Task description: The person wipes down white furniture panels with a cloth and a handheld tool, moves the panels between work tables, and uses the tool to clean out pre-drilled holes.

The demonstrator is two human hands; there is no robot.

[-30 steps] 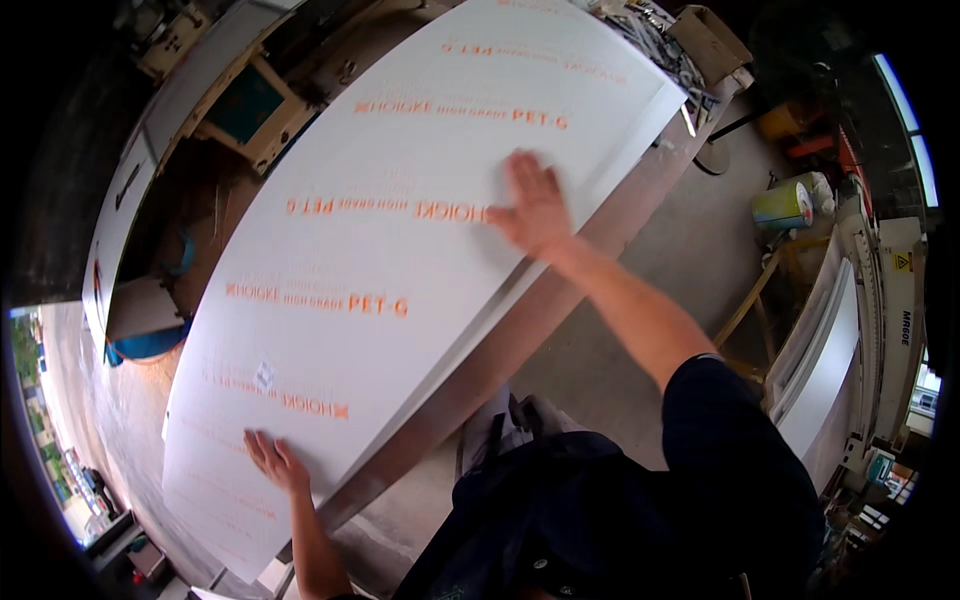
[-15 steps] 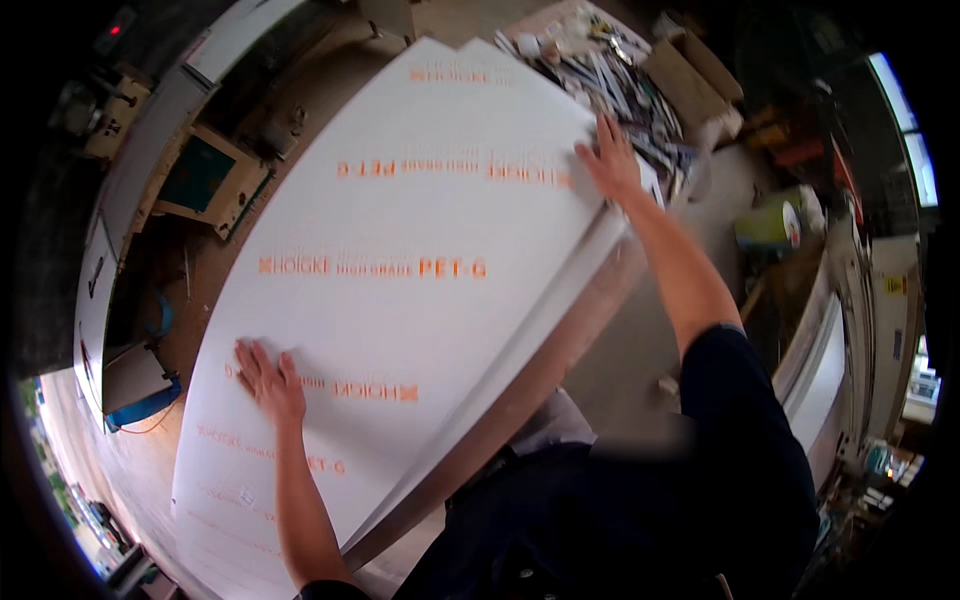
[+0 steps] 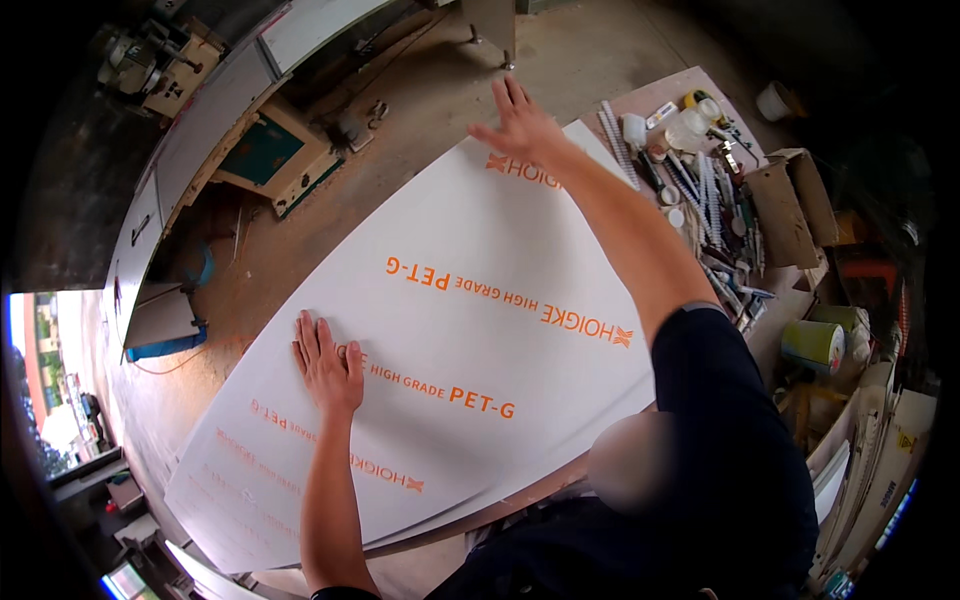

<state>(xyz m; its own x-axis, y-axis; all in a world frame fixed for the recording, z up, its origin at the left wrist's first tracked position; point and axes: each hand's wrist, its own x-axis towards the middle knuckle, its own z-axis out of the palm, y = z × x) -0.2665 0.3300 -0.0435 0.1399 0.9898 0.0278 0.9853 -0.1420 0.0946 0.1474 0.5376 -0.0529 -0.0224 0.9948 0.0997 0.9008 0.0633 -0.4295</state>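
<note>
A large white sheet with orange printing point(image 3: 480, 335) stretches out in front of me, its far end narrowing in the wide view. Flat on its left part lies my left hand point(image 3: 332, 375), fingers extended and fairly close together. My right hand point(image 3: 522, 130) reaches over the far end of the sheet, fingers spread past its edge, holding nothing; whether the palm presses on the surface I cannot tell. Along the near side, a second layer edge shows under the sheet, above a brownish support edge point(image 3: 545, 485).
To the right, a low table point(image 3: 690, 88) carries several tools, strips and bottles. Beside it are an open cardboard box point(image 3: 790, 205) and a green can point(image 3: 812, 345). A long white-topped bench point(image 3: 190, 140) runs along the left. Ahead stands a white panel on small feet point(image 3: 490, 30).
The view has shifted. My right hand has moved from the sheet's right edge to its far end. My left hand still lies flat on the sheet, at a different printed line.
</note>
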